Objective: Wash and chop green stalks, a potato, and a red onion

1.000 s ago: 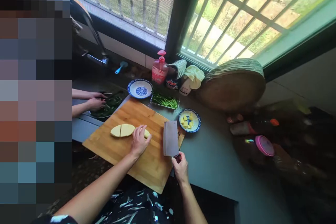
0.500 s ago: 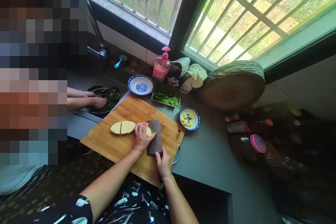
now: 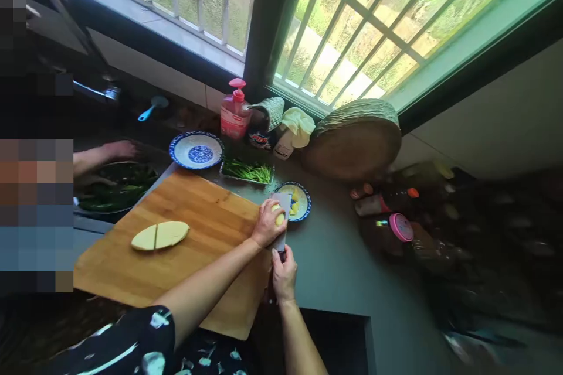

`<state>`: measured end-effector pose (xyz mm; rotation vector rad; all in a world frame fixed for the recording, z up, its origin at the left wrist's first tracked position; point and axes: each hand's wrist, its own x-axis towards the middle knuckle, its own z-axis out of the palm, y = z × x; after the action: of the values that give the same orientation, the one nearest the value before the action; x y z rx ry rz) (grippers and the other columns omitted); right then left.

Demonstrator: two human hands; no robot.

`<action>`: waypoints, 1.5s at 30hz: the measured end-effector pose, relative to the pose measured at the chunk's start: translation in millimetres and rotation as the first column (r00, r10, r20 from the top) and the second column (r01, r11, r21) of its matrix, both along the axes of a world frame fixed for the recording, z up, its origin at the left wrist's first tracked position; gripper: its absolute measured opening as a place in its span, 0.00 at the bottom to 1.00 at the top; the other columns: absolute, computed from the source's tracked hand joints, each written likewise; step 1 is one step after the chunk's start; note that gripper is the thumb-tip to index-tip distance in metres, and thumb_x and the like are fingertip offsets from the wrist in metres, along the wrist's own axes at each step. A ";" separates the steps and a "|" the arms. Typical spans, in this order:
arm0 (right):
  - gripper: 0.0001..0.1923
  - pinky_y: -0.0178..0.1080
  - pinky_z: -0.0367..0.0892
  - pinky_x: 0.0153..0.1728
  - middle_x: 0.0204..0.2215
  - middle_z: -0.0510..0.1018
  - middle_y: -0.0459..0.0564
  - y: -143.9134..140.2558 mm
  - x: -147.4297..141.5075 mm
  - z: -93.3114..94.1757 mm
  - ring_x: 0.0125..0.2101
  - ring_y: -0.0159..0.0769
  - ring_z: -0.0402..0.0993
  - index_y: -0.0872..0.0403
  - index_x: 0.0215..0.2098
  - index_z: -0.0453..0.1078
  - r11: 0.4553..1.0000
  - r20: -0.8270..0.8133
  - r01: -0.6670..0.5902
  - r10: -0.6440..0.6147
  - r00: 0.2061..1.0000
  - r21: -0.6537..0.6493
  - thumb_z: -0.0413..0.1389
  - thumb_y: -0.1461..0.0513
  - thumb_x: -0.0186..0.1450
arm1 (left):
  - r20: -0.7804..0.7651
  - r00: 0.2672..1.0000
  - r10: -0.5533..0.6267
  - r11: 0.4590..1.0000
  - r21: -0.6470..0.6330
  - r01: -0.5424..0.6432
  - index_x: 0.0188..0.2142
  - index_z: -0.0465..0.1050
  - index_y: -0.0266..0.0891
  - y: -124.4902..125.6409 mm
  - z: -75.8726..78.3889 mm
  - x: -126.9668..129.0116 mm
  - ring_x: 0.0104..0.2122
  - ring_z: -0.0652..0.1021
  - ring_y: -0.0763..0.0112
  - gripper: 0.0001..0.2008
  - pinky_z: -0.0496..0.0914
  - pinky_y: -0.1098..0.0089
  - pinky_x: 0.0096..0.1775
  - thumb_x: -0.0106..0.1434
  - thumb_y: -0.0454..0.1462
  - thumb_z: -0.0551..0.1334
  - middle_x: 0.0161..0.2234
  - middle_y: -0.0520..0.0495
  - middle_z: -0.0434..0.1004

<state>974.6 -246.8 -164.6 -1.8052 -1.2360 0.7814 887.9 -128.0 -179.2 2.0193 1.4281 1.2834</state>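
The potato pieces (image 3: 278, 215), pale yellow, sit on the flat of the cleaver (image 3: 281, 220), which is held level like a tray just over the near rim of the small blue-rimmed bowl (image 3: 303, 209). The left hand (image 3: 265, 224) is cupped over them, fingers curled against the chunks, seemingly so nothing slides off the steel. The right hand (image 3: 284, 272) is wrapped tight round the cleaver's handle, low and close to the body, which keeps the blade steady. The bowl already has yellow cubes in it and stands just off the right corner of the wooden cutting board (image 3: 193, 246), handy to the cutting.

Back on the board, well apart from the hands, lie two flat potato slabs (image 3: 160, 235) side by side, cut faces touching. Beyond the board are a tray of green stalks (image 3: 247, 171), an empty blue-patterned dish (image 3: 196, 150), a pink soap bottle (image 3: 234, 112) and a round chopping block (image 3: 352, 143) leaning under the window. To the left another person's hand (image 3: 116, 149) rests at a basin of greens (image 3: 114, 188) in the sink
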 end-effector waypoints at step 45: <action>0.17 0.33 0.64 0.22 0.18 0.71 0.43 -51.7 -152.8 -37.6 0.20 0.33 0.67 0.54 0.36 0.71 0.963 -0.022 -0.256 0.255 0.967 -0.087 0.53 0.50 0.60 | -0.223 0.920 0.322 0.907 -0.204 -0.367 0.45 0.73 0.49 -74.2 -23.1 -184.2 0.48 0.67 0.54 0.19 0.60 0.54 0.49 0.53 0.46 0.63 0.46 0.48 0.74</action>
<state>821.8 -298.5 -202.2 -1.7285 -1.4667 1.0029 703.6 -202.2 -202.3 1.8128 1.9984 0.9999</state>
